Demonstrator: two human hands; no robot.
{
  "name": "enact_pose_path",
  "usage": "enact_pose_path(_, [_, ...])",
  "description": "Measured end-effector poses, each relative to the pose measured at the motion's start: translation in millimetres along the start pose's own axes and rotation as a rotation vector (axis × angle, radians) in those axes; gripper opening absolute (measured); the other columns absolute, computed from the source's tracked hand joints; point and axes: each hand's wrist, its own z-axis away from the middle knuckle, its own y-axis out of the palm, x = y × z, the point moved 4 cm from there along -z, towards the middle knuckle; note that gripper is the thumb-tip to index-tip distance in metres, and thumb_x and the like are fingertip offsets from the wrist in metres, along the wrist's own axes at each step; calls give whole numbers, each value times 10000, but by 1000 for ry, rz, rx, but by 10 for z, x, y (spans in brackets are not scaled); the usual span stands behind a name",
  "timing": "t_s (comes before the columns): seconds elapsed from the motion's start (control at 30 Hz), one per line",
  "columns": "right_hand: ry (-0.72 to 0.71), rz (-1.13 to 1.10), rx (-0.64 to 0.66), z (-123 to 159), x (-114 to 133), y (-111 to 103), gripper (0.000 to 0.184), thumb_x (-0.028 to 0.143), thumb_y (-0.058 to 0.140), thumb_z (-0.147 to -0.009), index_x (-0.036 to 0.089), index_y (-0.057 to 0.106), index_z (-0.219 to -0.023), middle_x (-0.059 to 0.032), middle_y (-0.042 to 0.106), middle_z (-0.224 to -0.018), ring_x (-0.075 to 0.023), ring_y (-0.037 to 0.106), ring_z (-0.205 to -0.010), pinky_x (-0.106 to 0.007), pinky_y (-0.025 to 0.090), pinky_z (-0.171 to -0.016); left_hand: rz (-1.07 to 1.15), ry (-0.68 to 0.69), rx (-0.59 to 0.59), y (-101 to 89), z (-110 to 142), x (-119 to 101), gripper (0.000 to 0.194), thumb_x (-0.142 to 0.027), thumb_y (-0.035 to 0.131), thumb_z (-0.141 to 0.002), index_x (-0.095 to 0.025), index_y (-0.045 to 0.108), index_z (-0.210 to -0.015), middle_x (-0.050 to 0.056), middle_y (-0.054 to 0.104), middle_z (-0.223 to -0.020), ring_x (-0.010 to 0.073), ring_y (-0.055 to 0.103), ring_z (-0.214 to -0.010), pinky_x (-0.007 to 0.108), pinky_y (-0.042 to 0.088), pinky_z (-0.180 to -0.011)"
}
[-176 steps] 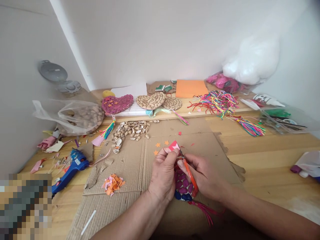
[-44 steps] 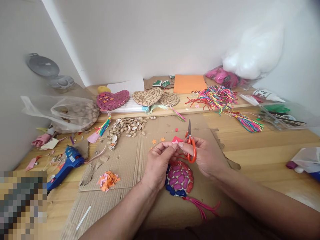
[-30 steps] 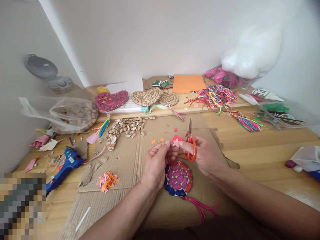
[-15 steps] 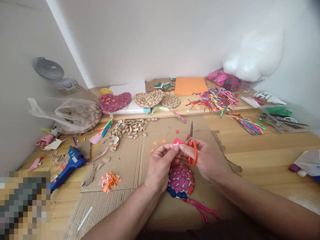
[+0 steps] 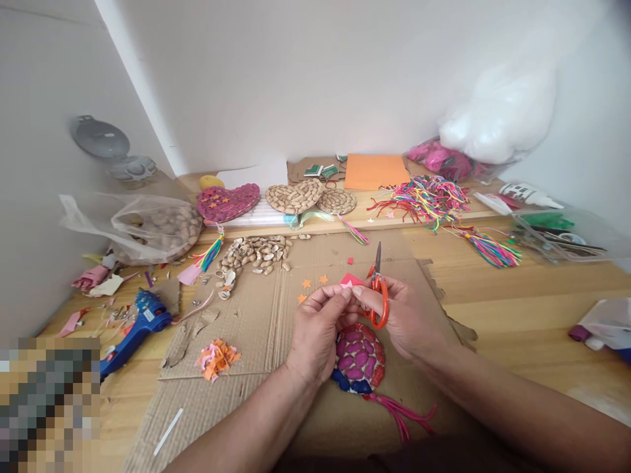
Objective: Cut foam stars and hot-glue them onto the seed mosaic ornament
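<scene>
My left hand (image 5: 320, 328) pinches a pink paper star (image 5: 348, 285) laid against a small piece of red paper (image 5: 353, 279). My right hand (image 5: 401, 312) meets it there, thumb and finger on the same paper. Orange-handled scissors (image 5: 378, 302) hang on the right hand's fingers, blades pointing up and away. Under the hands lies a round ornament (image 5: 359, 361) of purple, red and blue painted peanut shells with a pink tassel (image 5: 399, 410), partly covered by the left hand. Small orange stars (image 5: 306, 284) lie just left of the paper.
Cardboard (image 5: 241, 335) covers the worktop. A glue gun (image 5: 140, 322), paper scraps (image 5: 218, 358) and peanut shells (image 5: 256, 253) lie left. Heart ornaments (image 5: 229, 202), orange paper (image 5: 377, 172) and coloured threads (image 5: 428, 197) line the back; a clear tray (image 5: 566, 240) stands right.
Earlier the scissors' blades were at the red paper; now they point up, away from it. The pink star, briefly shown whole, is again partly covered by the left hand's fingers.
</scene>
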Motion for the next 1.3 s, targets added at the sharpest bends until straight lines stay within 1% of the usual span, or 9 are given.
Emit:
enact_pose_path(0.23, [-14, 15, 66, -13, 14, 20, 238, 368, 843, -655, 196, 693, -723, 6, 635, -653, -148, 583, -630, -309, 505, -651, -15, 15, 1, -5, -3, -27, 227, -324, 790, -743, -136, 675, -797, 7, 647, -739, 74, 582, -647, 194, 496, -641])
enact_pose_path(0.37, [-115, 93, 29, -95, 138, -119, 230, 383, 852, -666, 216, 753, -789, 23, 600, -651, -118, 510, -606, -279, 451, -621, -43, 19, -45, -23, -4, -86, 244, -334, 807, -711, -145, 663, -769, 5, 641, -728, 89, 585, -651, 205, 490, -620])
enact_pose_path(0.43, [-142, 148, 22, -132, 182, -191, 240, 399, 852, -671, 233, 766, -822, 21, 613, -666, -128, 521, -629, -284, 440, -629, -63, 13, -62, -29, -6, -100, 255, -337, 819, -686, -147, 665, -760, 10, 647, -726, 97, 587, -652, 210, 484, -609])
enact_pose_path(0.57, [-92, 214, 133, -139, 177, -196, 243, 405, 849, -672, 234, 765, -824, -1, 669, -730, -165, 590, -710, -311, 467, -695, -106, 27, -52, -27, -11, -104, 239, -337, 809, -691, -144, 675, -736, 7, 640, -706, 94, 573, -638, 210, 470, -600])
enact_pose_path(0.67, [-37, 241, 210, -100, 149, -128, 242, 387, 851, -666, 209, 747, -792, 1, 667, -728, -155, 583, -681, -315, 469, -691, -128, 28, -40, -25, -13, -93, 218, -331, 790, -714, -145, 680, -743, 3, 635, -694, 92, 567, -634, 208, 463, -602])
enact_pose_path(0.8, [-44, 286, 168, -73, 156, -86, 239, 368, 841, -674, 184, 692, -704, 22, 610, -662, -142, 558, -667, -306, 457, -690, -154, 26, -27, -14, -6, -88, 207, -312, 779, -729, -138, 665, -731, 1, 621, -680, 85, 547, -617, 201, 450, -593])
enact_pose_path(0.87, [-41, 275, 146, -69, 159, -74, 240, 362, 835, -677, 180, 679, -692, 23, 606, -660, -143, 555, -671, -305, 455, -692, -161, 28, -26, -8, -1, -91, 209, -308, 778, -732, -138, 658, -731, 0, 615, -681, 83, 543, -618, 199, 450, -594])
enact_pose_path(1.03, [7, 163, 127, -63, 130, -47, 223, 327, 843, -657, 177, 682, -693, 8, 645, -699, -146, 578, -698, -299, 461, -712, -153, 21, -18, 0, 0, -84, 208, -318, 777, -745, -143, 667, -776, 15, 649, -727, 98, 580, -660, 209, 475, -621])
enact_pose_path(1.3, [12, 39, 84, -61, 54, -52, 195, 240, 844, -640, 175, 664, -679, 19, 647, -677, -128, 573, -671, -273, 475, -676, -137, 18, -27, -18, -4, -55, 228, -325, 786, -745, -132, 681, -808, 17, 653, -722, 89, 584, -645, 201, 484, -613])
